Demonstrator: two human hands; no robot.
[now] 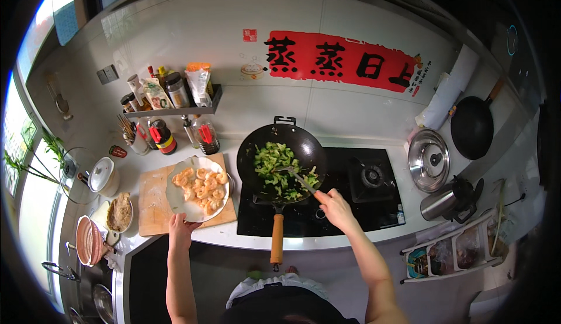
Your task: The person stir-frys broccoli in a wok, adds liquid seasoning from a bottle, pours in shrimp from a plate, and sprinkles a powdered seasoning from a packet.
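Note:
My left hand [182, 227] grips the near rim of a white scalloped plate [175, 194] that bears several cooked shrimp [201, 187]. The plate is over a wooden cutting board [153, 205]; whether it touches the board cannot be told. My right hand [334, 205] is closed on the handle of a metal spatula [304, 183], whose head lies among chopped green vegetables [276, 164] in a black wok [309, 142]. The wok sits over the left side of the black gas cooktop [342, 159], its wooden handle [277, 238] pointing towards me.
Bottles [206, 137] stand behind the board, under a wall shelf [175, 111] of seasonings. At left are a white lidded pot [104, 177] and a pink basket [87, 240]. A steel lid [428, 159], a steel kettle [442, 203] and a second burner [372, 176] are at right.

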